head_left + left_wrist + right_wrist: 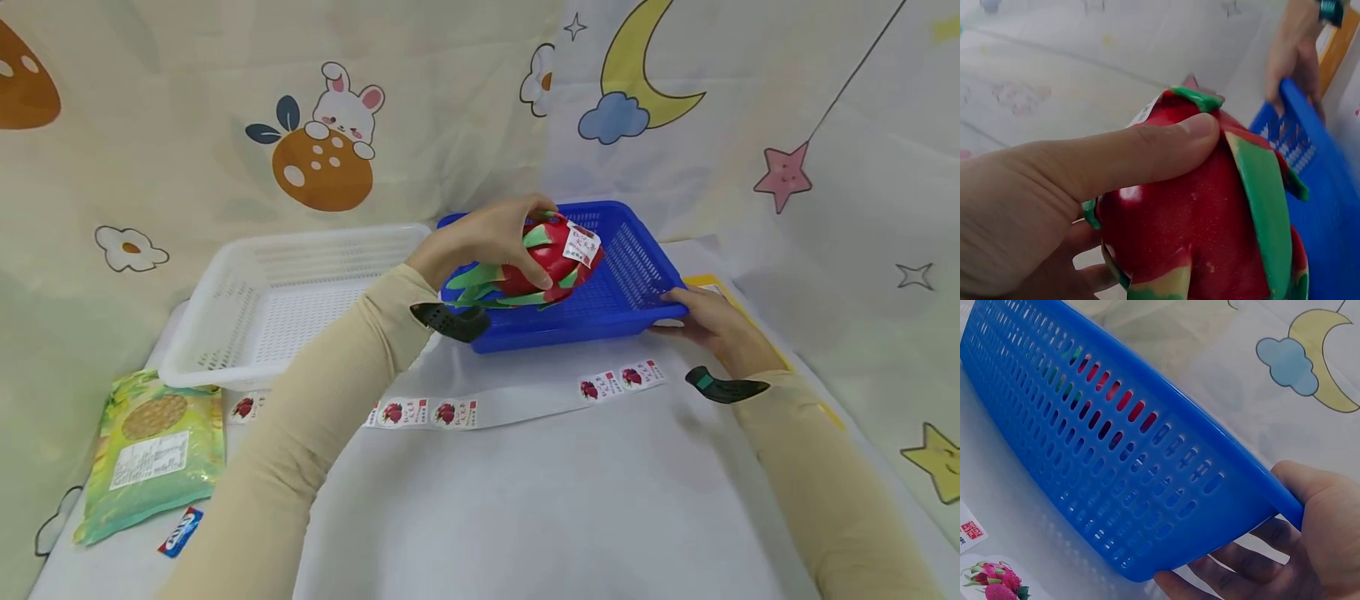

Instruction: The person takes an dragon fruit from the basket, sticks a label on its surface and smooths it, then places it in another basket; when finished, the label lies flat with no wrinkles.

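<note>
My left hand [501, 235] grips a red dragon fruit [553, 260] with green-tipped scales, its thumb laid across the skin in the left wrist view. A small white sticker [582, 243] is on the fruit. The fruit is held over the blue perforated basket [585, 332]; whether it touches the basket's inside I cannot tell. At the basket's right front corner, my right hand [708, 323] holds the rim, thumb on top and fingers underneath in the right wrist view. Through the slots of the basket wall [1141, 506], red and green of the fruit show.
To the left stands a white perforated basket [232, 377]. A green and yellow bag [153, 458] lies at the table's left, near a small blue and red packet [181, 532]. A strip of dragon fruit stickers [517, 412] crosses the white table [555, 517]. Something yellow-edged [701, 282] lies behind the right hand.
</note>
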`<state>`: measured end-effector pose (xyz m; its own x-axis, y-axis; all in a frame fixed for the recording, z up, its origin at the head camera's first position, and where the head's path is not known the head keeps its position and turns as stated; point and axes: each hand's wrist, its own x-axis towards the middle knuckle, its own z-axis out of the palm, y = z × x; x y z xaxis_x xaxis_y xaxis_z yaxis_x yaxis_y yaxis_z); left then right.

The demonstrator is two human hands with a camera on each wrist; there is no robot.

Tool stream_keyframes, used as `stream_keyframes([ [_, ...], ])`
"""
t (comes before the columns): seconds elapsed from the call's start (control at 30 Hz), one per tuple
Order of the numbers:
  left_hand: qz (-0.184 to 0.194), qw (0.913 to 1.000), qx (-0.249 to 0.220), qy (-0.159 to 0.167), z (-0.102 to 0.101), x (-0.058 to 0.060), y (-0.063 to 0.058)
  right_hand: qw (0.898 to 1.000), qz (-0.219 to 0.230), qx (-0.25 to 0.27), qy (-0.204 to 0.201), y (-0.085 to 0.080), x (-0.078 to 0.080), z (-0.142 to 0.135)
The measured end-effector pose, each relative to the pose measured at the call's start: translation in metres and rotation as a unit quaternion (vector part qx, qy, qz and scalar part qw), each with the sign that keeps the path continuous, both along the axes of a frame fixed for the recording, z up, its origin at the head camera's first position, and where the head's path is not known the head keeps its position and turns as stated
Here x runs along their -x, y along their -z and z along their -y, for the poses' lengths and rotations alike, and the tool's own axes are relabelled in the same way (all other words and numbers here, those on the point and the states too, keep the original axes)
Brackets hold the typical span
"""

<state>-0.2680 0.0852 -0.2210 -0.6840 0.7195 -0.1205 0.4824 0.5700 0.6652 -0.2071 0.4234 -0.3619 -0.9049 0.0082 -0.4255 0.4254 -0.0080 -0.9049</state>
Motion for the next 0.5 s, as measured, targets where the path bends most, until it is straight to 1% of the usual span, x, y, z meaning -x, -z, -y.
stream_keyframes([
  [0.1, 0.022, 0.9997, 0.008, 0.003, -0.005, 0.018, 0.010, 1.000, 0.001, -0.006, 0.000, 0.001, 0.000, 0.002],
  [0.23, 0.066, 0.9976, 0.018, -0.002, -0.010, 0.033, 0.024, 1.000, 0.002, -0.007, 0.001, 0.001, 0.001, 0.004],
  [0.33, 0.088, 0.9954, 0.037, -0.008, -0.016, 0.040, 0.033, 1.000, 0.003, -0.006, 0.003, 0.002, 0.002, 0.004],
  [0.5, 0.091, 0.9943, 0.056, -0.001, -0.026, 0.046, 0.043, 1.000, 0.006, -0.013, 0.005, 0.003, 0.002, 0.000],
])
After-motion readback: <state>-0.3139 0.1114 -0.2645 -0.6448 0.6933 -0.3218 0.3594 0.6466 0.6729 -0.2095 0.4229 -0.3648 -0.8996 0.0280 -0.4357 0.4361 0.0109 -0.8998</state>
